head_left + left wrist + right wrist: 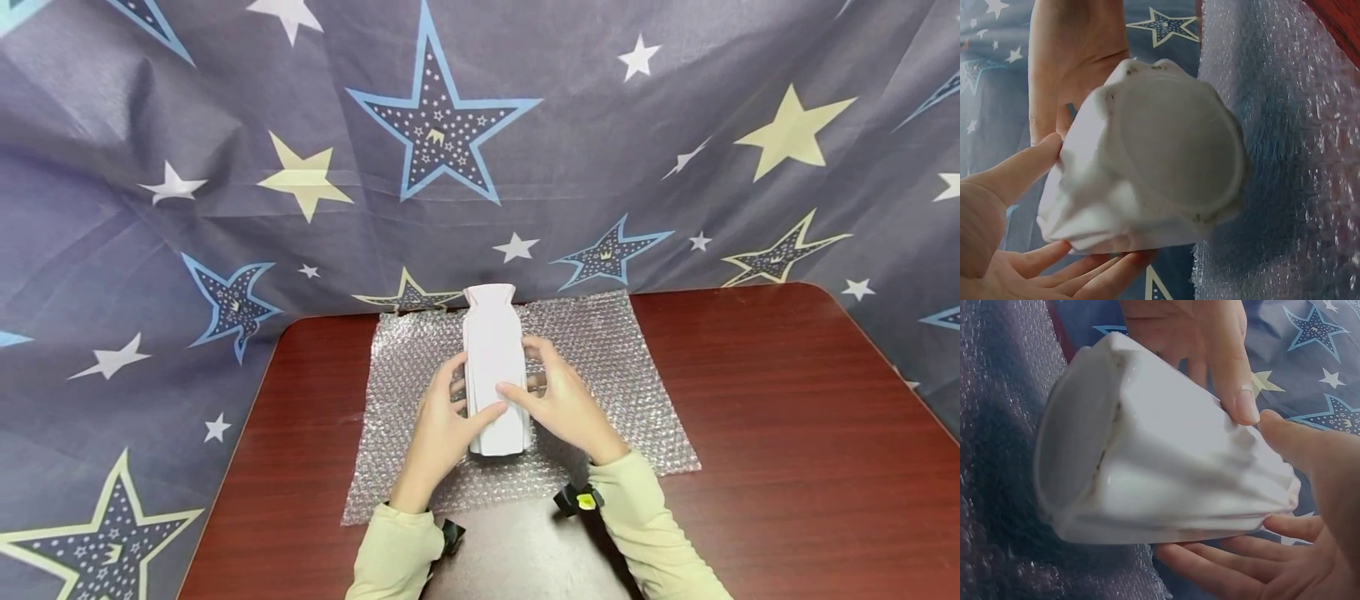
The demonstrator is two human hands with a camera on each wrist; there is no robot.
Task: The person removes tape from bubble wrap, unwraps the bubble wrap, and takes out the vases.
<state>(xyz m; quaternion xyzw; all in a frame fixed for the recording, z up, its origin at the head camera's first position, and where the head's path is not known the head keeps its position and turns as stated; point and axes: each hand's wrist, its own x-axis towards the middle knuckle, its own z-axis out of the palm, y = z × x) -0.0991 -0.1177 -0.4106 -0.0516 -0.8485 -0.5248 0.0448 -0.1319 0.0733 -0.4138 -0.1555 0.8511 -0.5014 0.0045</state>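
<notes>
A white fluted vase [495, 350] with a narrowed neck and flared rim is held between both hands, over a sheet of bubble wrap [600, 358]. My left hand [444, 421] grips its left side, thumb across the front and fingers round the side. From the right, my right hand [561, 400] grips it the same way, its thumb close to the left thumb. Both wrist views show the round base of the vase [1175, 144] facing the cameras, raised off the wrap. In the right wrist view, the fluted side [1179, 462] lies between thumb and fingers.
The bubble wrap lies flat on a dark red wooden table [787, 417]. Behind the table hangs a grey-blue curtain [570, 150] printed with stars. Small black devices [577, 500] are strapped at both wrists, below pale yellow sleeves [637, 508].
</notes>
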